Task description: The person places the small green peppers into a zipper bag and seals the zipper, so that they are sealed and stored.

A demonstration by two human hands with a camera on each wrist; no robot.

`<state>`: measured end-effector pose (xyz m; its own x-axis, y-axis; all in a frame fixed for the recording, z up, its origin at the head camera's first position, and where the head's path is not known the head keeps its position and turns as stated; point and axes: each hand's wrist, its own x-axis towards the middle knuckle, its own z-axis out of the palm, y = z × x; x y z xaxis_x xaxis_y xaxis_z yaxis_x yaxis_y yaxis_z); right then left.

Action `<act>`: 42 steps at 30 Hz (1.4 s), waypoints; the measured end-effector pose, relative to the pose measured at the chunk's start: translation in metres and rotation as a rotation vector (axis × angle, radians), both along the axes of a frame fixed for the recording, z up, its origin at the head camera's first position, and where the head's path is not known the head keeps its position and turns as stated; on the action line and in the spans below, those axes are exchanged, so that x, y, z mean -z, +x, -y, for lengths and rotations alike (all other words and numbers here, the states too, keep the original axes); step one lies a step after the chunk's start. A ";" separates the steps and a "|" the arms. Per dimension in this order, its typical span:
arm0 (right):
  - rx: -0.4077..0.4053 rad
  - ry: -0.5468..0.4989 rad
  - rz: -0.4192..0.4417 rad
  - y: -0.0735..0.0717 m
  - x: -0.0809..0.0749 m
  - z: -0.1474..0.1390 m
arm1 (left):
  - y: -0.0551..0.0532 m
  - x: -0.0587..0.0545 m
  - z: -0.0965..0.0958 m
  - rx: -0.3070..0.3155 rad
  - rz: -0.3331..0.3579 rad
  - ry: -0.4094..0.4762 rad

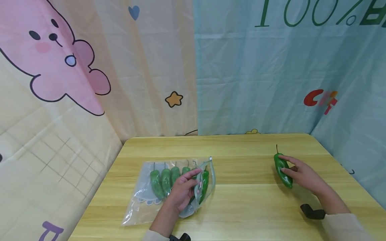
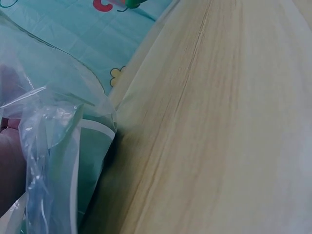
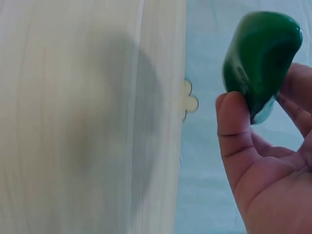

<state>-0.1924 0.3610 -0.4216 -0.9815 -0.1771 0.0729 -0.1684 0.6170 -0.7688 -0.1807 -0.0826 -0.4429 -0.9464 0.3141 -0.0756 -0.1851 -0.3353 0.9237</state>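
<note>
A clear zip bag lies on the left part of the table, its mouth towards the right. Several green peppers line up inside it, stems pointing away from me. My left hand holds the bag by its parted mouth; in the left wrist view the crinkled plastic covers part of the fingers. Over at the right, my right hand pinches a single glossy green pepper between thumb and fingers. That same pepper looks raised off the table in the right wrist view.
Both bag and hands are over a light wooden table. Behind it hangs a printed curtain, which also runs along the left and right sides. Dark straps sit at the wrists. The bag's slider is at its far corner.
</note>
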 end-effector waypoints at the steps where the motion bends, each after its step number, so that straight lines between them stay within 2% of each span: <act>1: -0.001 -0.013 0.003 -0.001 0.000 0.003 | 0.000 0.000 0.000 0.000 -0.001 0.001; 9: -0.024 -0.085 -0.018 -0.007 -0.002 0.029 | 0.000 0.001 0.000 -0.001 -0.004 0.006; 21: -0.087 -0.177 0.008 -0.020 -0.004 0.075 | -0.001 0.002 -0.001 -0.003 0.000 0.007; 27: -0.101 -0.190 -0.010 -0.028 -0.002 0.100 | -0.001 0.002 -0.001 0.002 0.002 0.012; 36: -0.142 -0.251 0.020 -0.036 0.002 0.145 | -0.002 0.002 -0.001 0.006 0.001 0.015; 42: -0.137 -0.275 0.041 -0.037 0.006 0.173 | -0.002 0.003 -0.001 0.008 0.006 0.013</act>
